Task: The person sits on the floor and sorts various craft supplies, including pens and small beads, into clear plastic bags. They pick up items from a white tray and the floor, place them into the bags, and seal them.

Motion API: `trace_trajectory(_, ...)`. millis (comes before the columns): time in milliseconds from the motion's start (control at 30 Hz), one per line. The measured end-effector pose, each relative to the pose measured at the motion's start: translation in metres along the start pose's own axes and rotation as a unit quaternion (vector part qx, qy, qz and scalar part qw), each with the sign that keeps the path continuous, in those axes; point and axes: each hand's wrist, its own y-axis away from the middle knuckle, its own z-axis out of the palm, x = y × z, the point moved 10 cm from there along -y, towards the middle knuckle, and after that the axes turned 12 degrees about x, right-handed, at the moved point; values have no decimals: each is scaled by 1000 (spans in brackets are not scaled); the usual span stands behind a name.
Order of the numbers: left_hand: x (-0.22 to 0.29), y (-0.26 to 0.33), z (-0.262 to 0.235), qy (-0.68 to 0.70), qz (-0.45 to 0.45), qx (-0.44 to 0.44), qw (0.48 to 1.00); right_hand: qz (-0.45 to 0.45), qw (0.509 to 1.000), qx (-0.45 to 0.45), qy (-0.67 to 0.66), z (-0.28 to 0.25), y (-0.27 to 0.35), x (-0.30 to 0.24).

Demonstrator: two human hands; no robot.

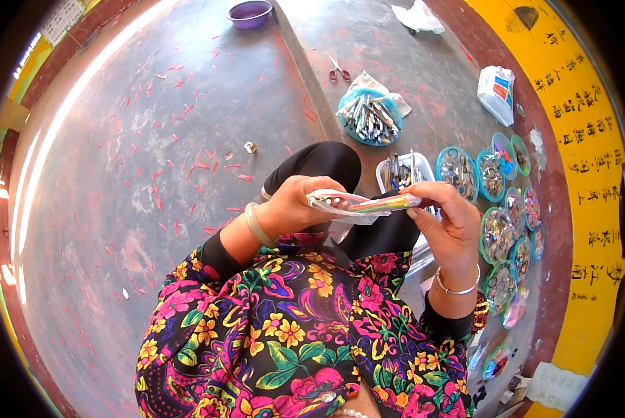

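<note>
My left hand (291,205) grips one end of a small clear plastic bag (340,204). My right hand (448,219) pinches a bundle of thin colourful sticks (386,203) that lies partly inside the bag's open end. Both hands are held above my knee (323,164) in dark trousers. A pale bangle sits on my left wrist and a silver one on my right. A flowered sleeve covers each forearm.
A white tray (384,169) of metal pieces lies just beyond my hands. A blue basket (369,120) of metal tools, scissors (338,68), several round packs (497,233) on the right, a white bag (497,90), a purple bowl (250,12). Red scraps litter the floor (152,160).
</note>
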Motion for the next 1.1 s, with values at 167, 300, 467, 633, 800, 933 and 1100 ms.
trace_trajectory(167, -4, 0, -2, 26, -12, -8, 1000, -13, 999, -13, 34, 26, -3, 4)
trace_trajectory(300, -9, 1, -3, 64, -47, 3, 997, -52, 995, -27, 77, 43, -3, 8)
trace_trajectory(467, -8, 0, -7, 99, -59, 20, 993, -81, 991, -3, 103, 53, -3, 11)
trace_trajectory(633, -8, -1, -11, 94, -55, 24, 994, -112, 985, -25, 127, 63, 4, 19)
trace_trajectory(800, -11, 0, -16, 128, -72, 38, 988, -2, 997, 14, 71, 50, 2, 36)
trace_trajectory(933, -18, 0, -19, 155, -93, 41, 983, 118, 993, 11, 17, 47, 10, 66)
trace_trajectory(1100, -22, 1, -19, 170, -105, 45, 979, 100, 993, 29, -63, 51, 14, 67)
